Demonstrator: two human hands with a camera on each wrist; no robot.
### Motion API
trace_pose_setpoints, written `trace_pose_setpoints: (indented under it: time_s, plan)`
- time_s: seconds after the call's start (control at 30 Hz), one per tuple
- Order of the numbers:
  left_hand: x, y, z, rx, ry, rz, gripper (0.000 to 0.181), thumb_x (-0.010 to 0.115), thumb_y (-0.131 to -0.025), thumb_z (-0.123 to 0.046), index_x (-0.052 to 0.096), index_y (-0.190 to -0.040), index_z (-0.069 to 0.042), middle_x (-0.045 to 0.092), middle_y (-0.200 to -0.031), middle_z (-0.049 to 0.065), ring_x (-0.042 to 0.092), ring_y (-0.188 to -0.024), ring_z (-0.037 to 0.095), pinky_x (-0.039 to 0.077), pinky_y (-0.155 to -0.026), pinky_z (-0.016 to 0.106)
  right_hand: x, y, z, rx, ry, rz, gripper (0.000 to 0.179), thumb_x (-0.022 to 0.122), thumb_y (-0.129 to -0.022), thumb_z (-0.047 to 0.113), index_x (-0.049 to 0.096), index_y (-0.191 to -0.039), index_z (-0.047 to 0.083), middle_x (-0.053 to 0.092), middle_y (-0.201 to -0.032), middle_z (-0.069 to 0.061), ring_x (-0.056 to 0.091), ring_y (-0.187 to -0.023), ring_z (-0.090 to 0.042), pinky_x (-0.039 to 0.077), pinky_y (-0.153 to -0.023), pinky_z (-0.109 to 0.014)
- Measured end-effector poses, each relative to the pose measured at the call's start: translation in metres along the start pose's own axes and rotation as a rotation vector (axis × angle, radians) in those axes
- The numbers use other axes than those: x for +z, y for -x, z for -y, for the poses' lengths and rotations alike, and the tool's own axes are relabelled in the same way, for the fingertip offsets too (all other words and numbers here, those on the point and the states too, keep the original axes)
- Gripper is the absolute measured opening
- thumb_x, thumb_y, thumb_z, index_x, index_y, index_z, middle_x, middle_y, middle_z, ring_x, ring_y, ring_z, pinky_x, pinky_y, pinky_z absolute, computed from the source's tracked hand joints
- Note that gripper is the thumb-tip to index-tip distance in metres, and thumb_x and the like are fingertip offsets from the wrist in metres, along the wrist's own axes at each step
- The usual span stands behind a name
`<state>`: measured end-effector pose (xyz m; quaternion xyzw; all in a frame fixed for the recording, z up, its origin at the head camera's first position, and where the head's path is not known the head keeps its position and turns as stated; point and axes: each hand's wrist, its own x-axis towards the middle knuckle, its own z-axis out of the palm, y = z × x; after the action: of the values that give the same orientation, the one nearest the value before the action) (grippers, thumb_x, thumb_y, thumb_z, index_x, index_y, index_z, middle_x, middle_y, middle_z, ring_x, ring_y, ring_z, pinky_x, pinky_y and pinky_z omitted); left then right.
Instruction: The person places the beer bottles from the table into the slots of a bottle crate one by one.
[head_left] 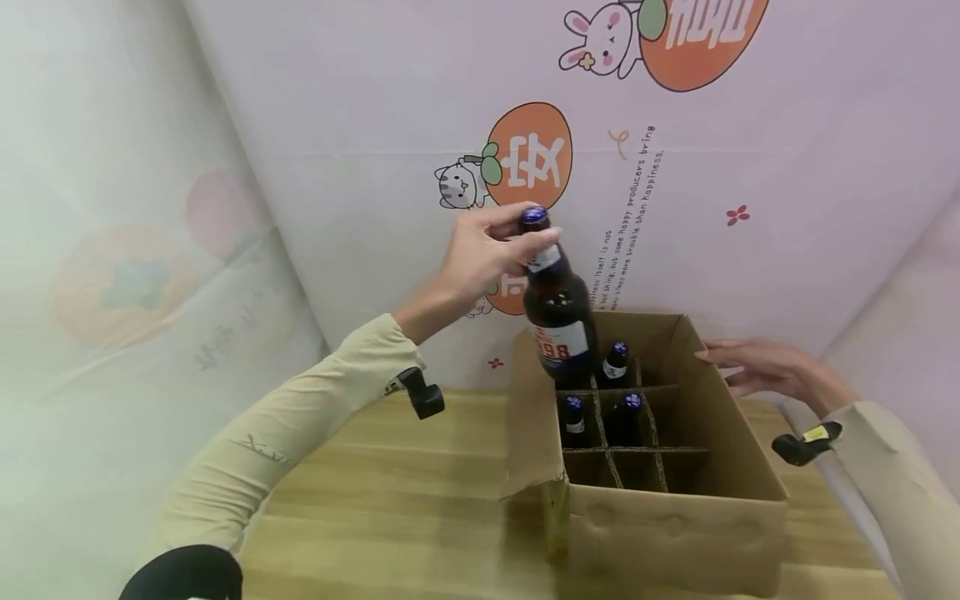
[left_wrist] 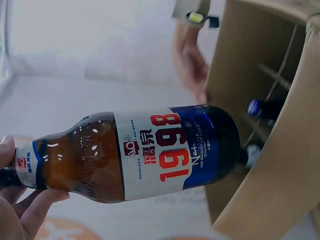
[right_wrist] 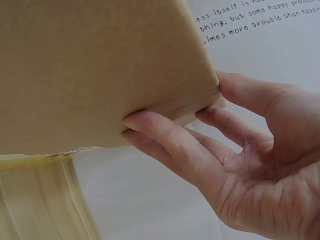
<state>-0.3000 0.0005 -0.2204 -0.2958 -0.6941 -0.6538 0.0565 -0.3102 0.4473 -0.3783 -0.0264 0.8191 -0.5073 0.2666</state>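
Observation:
My left hand (head_left: 487, 250) grips a brown glass beer bottle (head_left: 561, 325) by its neck. The bottle has a blue cap and a white label with a red "1998", and its base overlaps the back left of an open cardboard box (head_left: 675, 533). In the left wrist view the bottle (left_wrist: 150, 152) lies across the picture, label facing the camera. My right hand (head_left: 776, 371) rests its fingertips against the outside of the box near its back right corner. In the right wrist view, extended fingers (right_wrist: 170, 137) press the cardboard (right_wrist: 100, 75).
Cardboard dividers (head_left: 651, 448) split the box into compartments. Three capped bottles, one of them the back bottle (head_left: 617, 362), stand inside. A flap (head_left: 532, 417) folds outward on the left. The box sits on a wooden table (head_left: 397, 492) before a printed white cloth (head_left: 360, 192).

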Motion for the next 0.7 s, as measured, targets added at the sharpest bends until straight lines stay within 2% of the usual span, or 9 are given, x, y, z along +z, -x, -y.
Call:
trace_pose_setpoints:
  time_s: [0.17,0.23,0.27,0.37,0.4,0.47,0.5,0.57,0.7]
  plan:
    - [0.025,0.009,0.005,-0.066,-0.018,0.122,0.04,0.082,-0.093,-0.017,0.073,-0.131,-0.006,0.079,-0.112,0.008,0.075,-0.097,0.02,0.065,-0.078,0.037,-0.002,0.002,0.002,-0.012,0.015,-0.005,0.072,0.047,-0.114,0.028,0.009,-0.162,-0.009,0.013,-0.164,-0.039,0.069,-0.12,-0.026,0.063,-0.083,-0.035]
    - [0.034,0.015,0.01,-0.103,-0.051,0.165,0.04,0.083,-0.092,-0.019,0.074,-0.13,-0.009,0.078,-0.112,0.006,0.074,-0.097,0.018,0.064,-0.078,0.035,-0.001,0.004,-0.001,-0.043,-0.015,-0.005,0.065,0.046,-0.114,0.027,0.019,-0.163,-0.005,0.038,-0.16,-0.032,0.071,-0.116,-0.021,0.063,-0.083,-0.034]
    - [0.039,0.017,0.012,-0.129,-0.07,0.185,0.042,0.084,-0.092,-0.02,0.074,-0.131,-0.01,0.078,-0.112,0.005,0.074,-0.095,0.017,0.064,-0.077,0.034,-0.002,0.007,-0.006,-0.144,0.012,0.031,0.06,0.042,-0.115,0.021,0.02,-0.162,-0.009,0.041,-0.157,-0.035,0.071,-0.116,-0.023,0.063,-0.085,-0.034]
    - [0.055,0.023,0.021,-0.193,-0.143,0.237,0.045,0.087,-0.089,-0.021,0.074,-0.13,-0.01,0.08,-0.105,0.002,0.073,-0.082,0.013,0.062,-0.068,0.029,-0.003,0.008,-0.011,-0.181,-0.047,0.057,0.046,0.042,-0.114,0.017,0.043,-0.158,0.004,0.056,-0.15,-0.021,0.073,-0.112,-0.02,0.062,-0.088,-0.036]
    - [0.06,0.025,0.024,-0.205,-0.167,0.253,0.045,0.087,-0.088,-0.021,0.075,-0.13,-0.01,0.081,-0.104,0.002,0.072,-0.078,0.011,0.061,-0.065,0.027,-0.003,0.007,-0.011,-0.176,-0.046,0.06,0.044,0.042,-0.114,0.017,0.047,-0.156,0.004,0.055,-0.152,-0.022,0.072,-0.113,-0.021,0.062,-0.089,-0.037]
    - [0.069,0.028,0.03,-0.212,-0.218,0.292,0.043,0.088,-0.088,-0.021,0.076,-0.128,-0.009,0.081,-0.099,0.0,0.07,-0.071,0.008,0.056,-0.059,0.024,-0.003,0.004,-0.01,-0.149,-0.034,0.066,0.048,0.043,-0.114,0.018,0.04,-0.158,-0.001,0.031,-0.16,-0.038,0.072,-0.115,-0.025,0.063,-0.088,-0.038]
    - [0.073,0.029,0.033,-0.206,-0.241,0.315,0.041,0.087,-0.088,-0.02,0.076,-0.126,-0.007,0.081,-0.096,0.0,0.068,-0.068,0.007,0.053,-0.056,0.023,-0.002,0.001,-0.006,-0.051,-0.065,0.025,0.051,0.048,-0.113,0.024,0.04,-0.159,0.002,0.028,-0.163,-0.035,0.072,-0.114,-0.023,0.063,-0.087,-0.037]
    - [0.08,0.031,0.037,-0.19,-0.291,0.354,0.037,0.088,-0.088,-0.021,0.078,-0.121,-0.007,0.08,-0.09,-0.003,0.066,-0.067,0.003,0.05,-0.055,0.02,-0.003,-0.002,-0.002,-0.011,-0.043,0.014,0.065,0.048,-0.113,0.025,0.019,-0.162,-0.007,0.01,-0.164,-0.041,0.072,-0.113,-0.025,0.063,-0.086,-0.037]
    - [0.088,0.035,0.042,-0.156,-0.41,0.417,0.031,0.088,-0.087,-0.024,0.08,-0.112,-0.009,0.077,-0.081,-0.009,0.064,-0.066,0.002,0.045,-0.056,0.018,-0.006,0.0,0.002,0.023,-0.021,0.005,0.074,0.048,-0.113,0.026,0.005,-0.163,-0.009,0.007,-0.165,-0.04,0.071,-0.114,-0.026,0.063,-0.085,-0.037]
